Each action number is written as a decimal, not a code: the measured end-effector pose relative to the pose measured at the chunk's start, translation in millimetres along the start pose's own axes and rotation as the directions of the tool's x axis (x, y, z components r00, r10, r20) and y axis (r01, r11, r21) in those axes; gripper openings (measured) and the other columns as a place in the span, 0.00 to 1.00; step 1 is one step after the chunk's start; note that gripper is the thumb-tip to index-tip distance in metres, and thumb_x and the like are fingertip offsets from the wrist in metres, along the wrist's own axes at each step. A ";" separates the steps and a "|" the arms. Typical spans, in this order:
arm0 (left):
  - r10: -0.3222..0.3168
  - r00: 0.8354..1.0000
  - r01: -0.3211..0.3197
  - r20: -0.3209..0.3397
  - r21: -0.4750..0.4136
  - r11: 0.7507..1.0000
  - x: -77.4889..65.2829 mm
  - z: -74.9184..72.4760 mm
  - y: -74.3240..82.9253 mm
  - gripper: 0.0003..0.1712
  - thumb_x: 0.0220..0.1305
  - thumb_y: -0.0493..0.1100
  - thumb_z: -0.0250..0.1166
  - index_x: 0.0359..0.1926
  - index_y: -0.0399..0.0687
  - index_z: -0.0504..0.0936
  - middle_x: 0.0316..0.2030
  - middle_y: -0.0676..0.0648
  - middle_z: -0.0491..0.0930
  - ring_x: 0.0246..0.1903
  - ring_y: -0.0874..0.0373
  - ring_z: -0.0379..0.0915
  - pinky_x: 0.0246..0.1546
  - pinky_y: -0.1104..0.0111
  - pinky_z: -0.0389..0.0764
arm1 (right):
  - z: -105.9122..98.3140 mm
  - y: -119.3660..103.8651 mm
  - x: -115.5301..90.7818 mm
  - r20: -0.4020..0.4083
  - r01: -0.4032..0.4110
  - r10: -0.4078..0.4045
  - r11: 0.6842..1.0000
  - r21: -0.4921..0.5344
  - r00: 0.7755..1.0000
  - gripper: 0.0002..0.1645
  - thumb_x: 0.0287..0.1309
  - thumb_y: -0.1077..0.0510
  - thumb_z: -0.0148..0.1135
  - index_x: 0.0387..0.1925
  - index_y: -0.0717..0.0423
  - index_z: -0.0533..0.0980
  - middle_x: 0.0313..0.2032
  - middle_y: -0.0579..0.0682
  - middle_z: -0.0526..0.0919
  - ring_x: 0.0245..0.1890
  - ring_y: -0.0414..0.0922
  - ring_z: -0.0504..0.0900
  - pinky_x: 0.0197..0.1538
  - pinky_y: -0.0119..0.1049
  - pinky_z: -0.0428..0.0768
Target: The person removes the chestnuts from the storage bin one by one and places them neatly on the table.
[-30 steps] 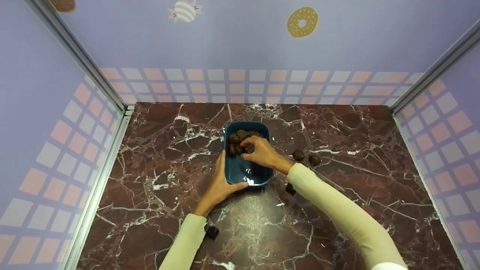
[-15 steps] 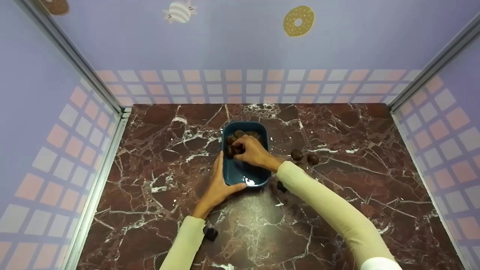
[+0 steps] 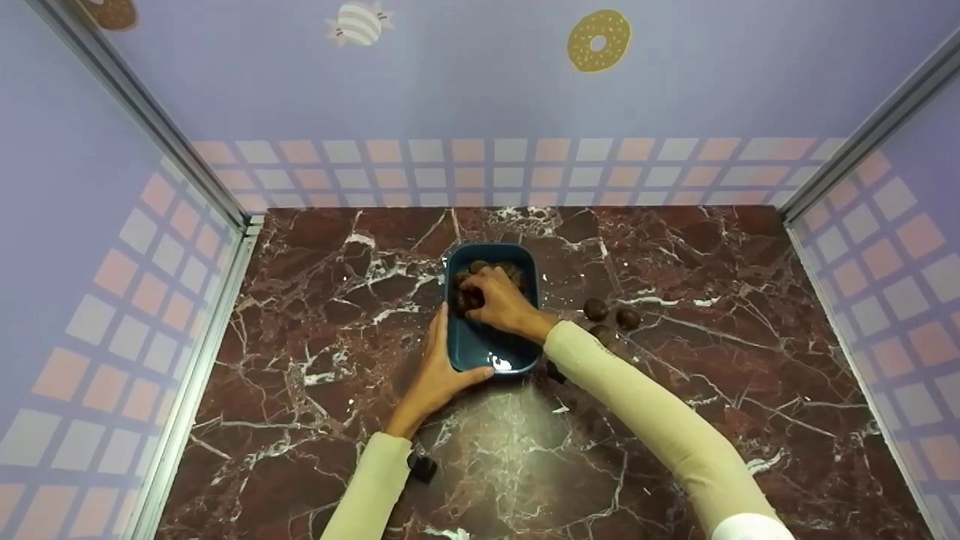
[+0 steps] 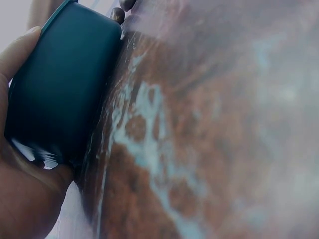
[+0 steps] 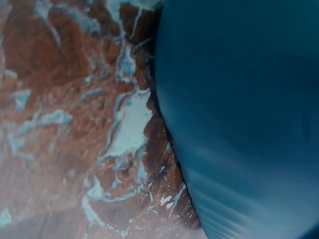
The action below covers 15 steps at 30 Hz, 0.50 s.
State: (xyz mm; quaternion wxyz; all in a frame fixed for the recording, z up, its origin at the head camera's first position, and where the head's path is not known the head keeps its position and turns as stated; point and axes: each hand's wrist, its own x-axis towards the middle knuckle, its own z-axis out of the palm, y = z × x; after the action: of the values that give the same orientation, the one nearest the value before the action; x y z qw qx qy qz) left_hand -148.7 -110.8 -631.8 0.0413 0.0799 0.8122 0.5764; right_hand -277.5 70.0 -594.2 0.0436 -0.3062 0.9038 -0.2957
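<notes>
A dark blue rectangular container (image 3: 474, 349) stands on the marbled table, with several brown, round chestnuts (image 3: 477, 266) at its far end. My left hand (image 3: 439, 375) holds it at the near left corner: fingers along the left wall, thumb over the front rim. In the left wrist view, that thumb and fingers lie against the container (image 4: 65, 79). My right hand (image 3: 501, 301) reaches inside, thumb and fingers curled round a chestnut (image 3: 472, 298) among the others, some of which it hides. The right wrist view shows only the container's outer wall (image 5: 239, 109) and the table, no fingers.
Several loose chestnuts (image 3: 628, 319) lie on the table right of the container, close to the right forearm (image 3: 637, 405). Purple walls with a checked band (image 3: 510, 165) enclose the table (image 3: 315, 315) at the back and both sides.
My right hand has moved left and deeper into the container, its thumb and fingers closing round a chestnut there. The left hand keeps its hold, and the container stays in place.
</notes>
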 end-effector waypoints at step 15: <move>0.006 1.000 -0.006 0.004 -0.023 1.000 -0.9 0.9 0.8 0.83 0.55 0.58 0.88 0.91 0.50 0.34 0.89 0.37 0.34 0.87 0.40 0.32 0.84 0.39 0.43 | 17.6 14.9 -0.8 -0.059 0.040 -0.038 0.999 0.027 0.998 0.31 0.54 0.55 0.84 0.59 0.60 0.86 0.51 0.58 0.83 0.51 0.56 0.76 0.57 0.52 0.79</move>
State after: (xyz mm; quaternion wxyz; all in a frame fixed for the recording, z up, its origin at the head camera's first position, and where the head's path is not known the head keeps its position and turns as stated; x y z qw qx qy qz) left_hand -147.6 -109.8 -631.3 0.0422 0.0831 0.8052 0.5856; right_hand -280.1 71.0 -617.1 0.0157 -0.3144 0.8943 -0.3181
